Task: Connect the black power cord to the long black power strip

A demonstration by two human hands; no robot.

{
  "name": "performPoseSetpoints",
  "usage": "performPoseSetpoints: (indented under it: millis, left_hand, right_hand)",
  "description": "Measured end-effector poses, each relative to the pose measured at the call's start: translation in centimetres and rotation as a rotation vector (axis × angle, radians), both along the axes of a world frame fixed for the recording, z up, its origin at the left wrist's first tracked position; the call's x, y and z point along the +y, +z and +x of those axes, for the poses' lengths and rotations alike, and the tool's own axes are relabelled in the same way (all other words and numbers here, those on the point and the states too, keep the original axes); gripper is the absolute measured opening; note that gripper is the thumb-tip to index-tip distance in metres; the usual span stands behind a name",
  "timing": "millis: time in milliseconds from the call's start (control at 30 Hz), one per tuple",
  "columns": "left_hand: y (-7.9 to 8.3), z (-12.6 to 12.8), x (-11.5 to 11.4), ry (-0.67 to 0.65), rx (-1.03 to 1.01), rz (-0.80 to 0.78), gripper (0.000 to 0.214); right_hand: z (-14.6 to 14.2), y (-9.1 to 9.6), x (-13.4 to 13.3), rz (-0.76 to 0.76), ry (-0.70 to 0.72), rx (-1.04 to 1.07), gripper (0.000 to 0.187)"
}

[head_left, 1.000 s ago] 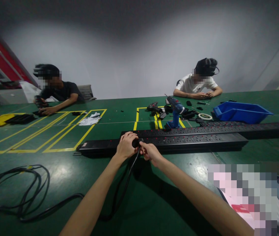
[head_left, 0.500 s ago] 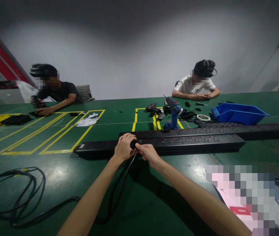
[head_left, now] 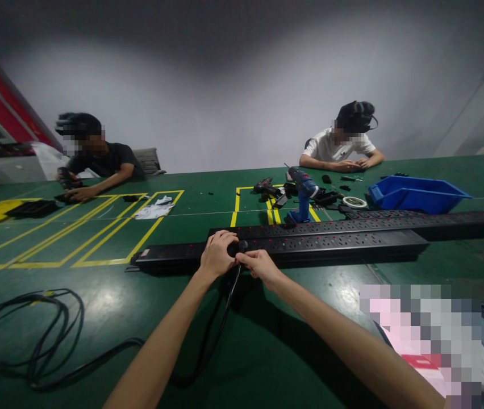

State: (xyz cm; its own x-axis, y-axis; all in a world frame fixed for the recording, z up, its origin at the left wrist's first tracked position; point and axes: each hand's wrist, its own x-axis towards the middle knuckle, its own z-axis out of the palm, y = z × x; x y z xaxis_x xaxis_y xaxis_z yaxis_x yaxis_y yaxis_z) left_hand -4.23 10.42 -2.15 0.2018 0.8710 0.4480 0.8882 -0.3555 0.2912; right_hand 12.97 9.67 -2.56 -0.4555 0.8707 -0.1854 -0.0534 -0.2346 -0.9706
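Note:
My left hand [head_left: 217, 254] is curled around a black plug [head_left: 242, 245] over the nearer black power strip [head_left: 336, 244]. The fingers and thumb hide part of the plug, so I cannot tell whether its pins sit in a socket. Beside it, my right hand [head_left: 263, 266] pinches at the base of the plug, where the black cable [head_left: 230, 304] comes out. From there the cable hangs down and runs left between my forearms to a loose coil [head_left: 57, 318] on the green table.
Behind lies another long power strip [head_left: 459, 224]. Past it are a blue cordless drill [head_left: 304, 193], a blue bin [head_left: 421, 196], a white ring [head_left: 354, 202] and small black parts. Two people sit opposite. Papers [head_left: 154, 210] lie back left; a pixelated pink item [head_left: 391, 324] lies front right.
The view has shifted slightly, moving the scene a little to the right. Both hands stay at the plug, with the right fingertips slightly lower against it.

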Motion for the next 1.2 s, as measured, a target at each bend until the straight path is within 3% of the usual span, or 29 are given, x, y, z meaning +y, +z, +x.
performPoseSetpoints:
  millis: [400, 667, 1000, 1200]
  left_hand:
    - [0.0, 0.0, 0.1, 0.002, 0.009, 0.025, 0.036]
    - [0.2, 0.2, -0.1, 0.005, 0.008, 0.014, 0.033]
    - [-0.2, -0.1, 0.2, 0.005, -0.003, -0.018, 0.037]
    - [0.0, 0.0, 0.2, 0.007, 0.012, -0.011, 0.036]
  right_hand:
    - [-0.2, 0.4, 0.9, -0.142, -0.051, 0.065, 0.045]
    - [-0.4, 0.2, 0.4, -0.106, -0.086, 0.075, 0.045]
    - [-0.7, -0.2, -0.2, 0.058, -0.109, -0.053, 0.044]
    - [-0.6, 0.6, 0.3, -0.032, -0.107, 0.006, 0.045]
